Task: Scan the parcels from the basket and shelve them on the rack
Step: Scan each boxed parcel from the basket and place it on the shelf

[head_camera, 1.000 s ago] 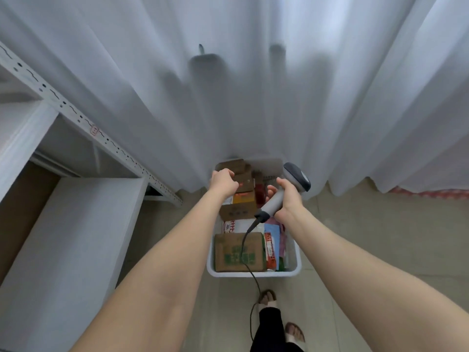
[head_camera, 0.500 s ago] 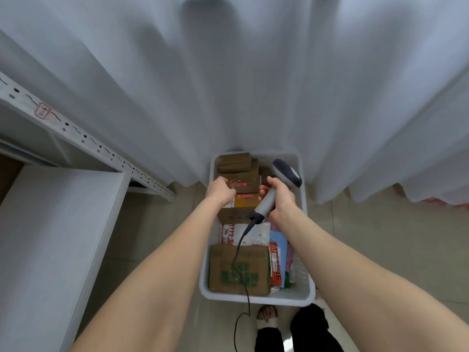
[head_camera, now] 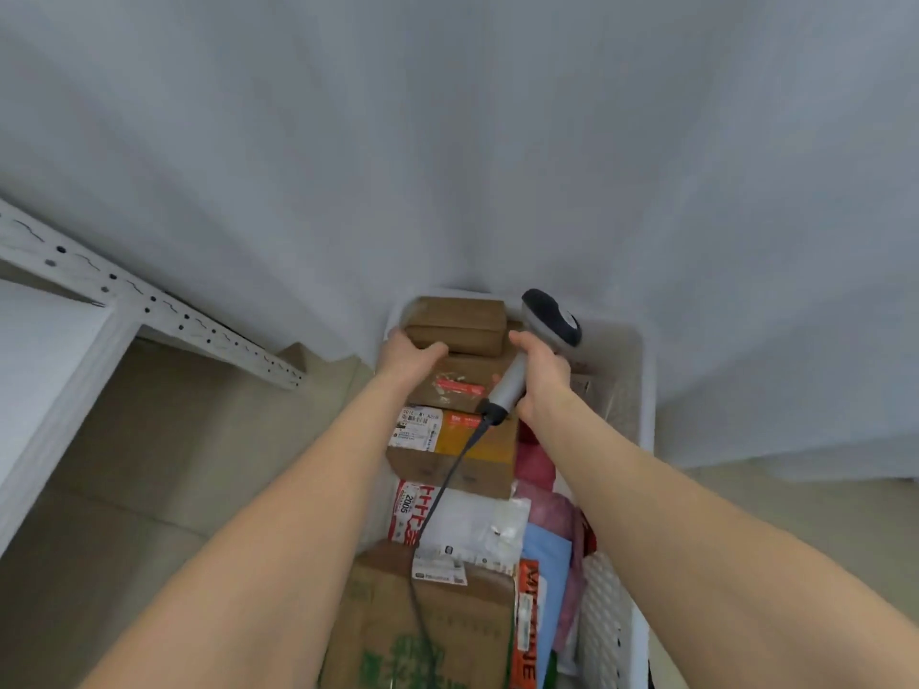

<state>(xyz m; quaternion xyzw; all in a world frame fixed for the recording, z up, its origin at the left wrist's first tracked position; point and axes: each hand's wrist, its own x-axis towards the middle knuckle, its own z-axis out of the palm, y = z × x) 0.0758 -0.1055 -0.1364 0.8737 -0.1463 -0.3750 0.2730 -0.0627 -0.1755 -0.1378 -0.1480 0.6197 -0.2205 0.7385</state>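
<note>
Centre frame: a small brown box (head_camera: 455, 323) sits atop the parcels (head_camera: 462, 450) at the far end of the basket (head_camera: 641, 390), long axis running left to right. The left hand (head_camera: 410, 350) curls round its left end. The right hand (head_camera: 542, 375) (just beside the right end) clenches a corded scanner (head_camera: 549, 318). White rack (head_camera: 149, 310) at left, beige floor (head_camera: 149, 440), white curtain (head_camera: 447, 141) behind.
</note>
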